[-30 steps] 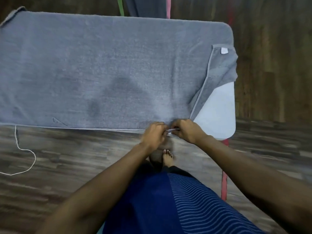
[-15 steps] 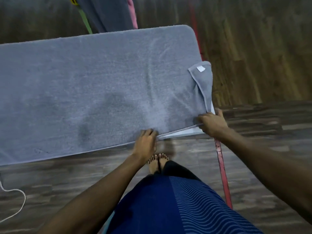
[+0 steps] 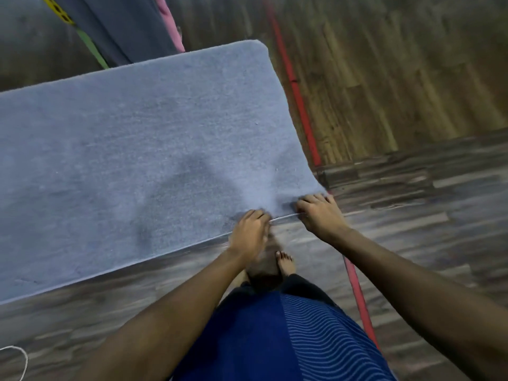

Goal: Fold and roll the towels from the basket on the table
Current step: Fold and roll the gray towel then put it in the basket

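At the near hem of the grey towel (image 3: 137,147), left grip (image 3: 248,233) and right grip (image 3: 320,213) are each pinching the edge, fingers curled, with a short taut length of hem between them. Beyond both grips the towel is lying flat, covering the worktop. Right of the right grip, a red pole (image 3: 302,114) is crossing the wood floor (image 3: 412,215).
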Motion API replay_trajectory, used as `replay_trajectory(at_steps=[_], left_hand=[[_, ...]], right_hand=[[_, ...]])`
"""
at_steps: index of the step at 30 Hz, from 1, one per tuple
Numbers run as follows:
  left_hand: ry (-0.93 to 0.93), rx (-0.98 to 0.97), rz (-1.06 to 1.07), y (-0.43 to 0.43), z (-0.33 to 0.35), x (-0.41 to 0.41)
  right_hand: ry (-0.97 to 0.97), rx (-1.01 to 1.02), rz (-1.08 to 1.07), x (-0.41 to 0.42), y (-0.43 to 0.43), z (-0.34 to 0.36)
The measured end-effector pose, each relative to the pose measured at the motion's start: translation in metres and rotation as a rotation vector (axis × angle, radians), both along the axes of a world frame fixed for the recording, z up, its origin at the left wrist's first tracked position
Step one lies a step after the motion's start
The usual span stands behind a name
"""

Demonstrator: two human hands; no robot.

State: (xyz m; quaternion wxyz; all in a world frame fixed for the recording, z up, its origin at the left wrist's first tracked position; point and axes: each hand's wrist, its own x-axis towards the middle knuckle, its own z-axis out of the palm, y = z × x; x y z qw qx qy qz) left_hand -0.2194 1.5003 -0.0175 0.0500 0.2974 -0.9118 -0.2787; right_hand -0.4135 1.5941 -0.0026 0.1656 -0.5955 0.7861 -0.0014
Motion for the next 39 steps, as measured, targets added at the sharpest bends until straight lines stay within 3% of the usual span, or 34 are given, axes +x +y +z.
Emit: replay_trajectory(at_steps=[4, 8, 11, 17, 22, 24, 30, 39], left_hand=[[0.009, -0.020, 0.053, 0.014, -0.002, 0.006], [-0.004, -0.069, 0.164, 0.036, 0.004, 0.007], [-0.001, -0.068, 0.232, 0.050, 0.006, 0.002], [-0.015, -0.062, 0.274, 0.067, 0.005, -0.005], [-0.143, 0.114, 0.264, 0.071, 0.004, -0.009], [-0.173, 0.133, 0.299, 0.068, 0.003, -0.002], [-0.112, 0.082, 0.474, 0.035, 0.016, 0.056], [-0.079, 0.017, 0.930, -0.017, 0.060, 0.248]], right_hand=[[0.039, 0.085, -0.004, -0.033, 0.015, -0.011], [-0.156, 0.077, 0.009, -0.055, 0.026, -0.007], [-0.274, -0.043, -0.044, -0.059, 0.039, -0.001], [-0.267, -0.158, -0.142, -0.057, 0.066, -0.009], [-0.137, 0.162, -0.114, -0.055, 0.067, -0.016], [-0.174, 0.223, -0.118, -0.048, 0.059, -0.012], [-0.377, 0.113, -0.092, 0.014, -0.005, 0.007], [-0.437, 0.093, 0.240, 0.216, -0.141, 0.036]])
